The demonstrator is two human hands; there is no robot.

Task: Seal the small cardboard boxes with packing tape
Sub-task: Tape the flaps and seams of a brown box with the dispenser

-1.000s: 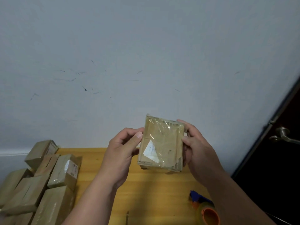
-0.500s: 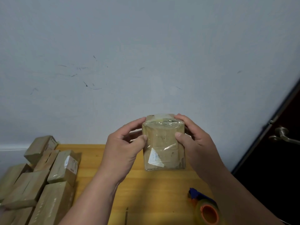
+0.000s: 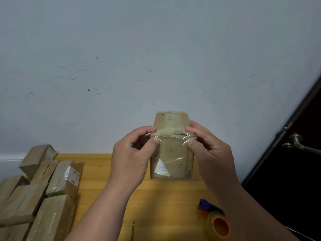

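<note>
The small cardboard box (image 3: 172, 157) is held upright above the far edge of the table (image 3: 97, 173), its front face covered with glossy clear tape (image 3: 173, 136) folded over the top edge. It appears light and fairly stiff; the taped faces are likely slippery, so grip at the upper corners and bare side edges. The left hand (image 3: 129, 162) and right hand (image 3: 211, 153) each pinch an upper corner, fingers (image 3: 156, 141) curled, thumbs pressing on the tape. More boxes (image 3: 40, 185) lie at left; a tape dispenser (image 3: 217, 221) sits near right.
</note>
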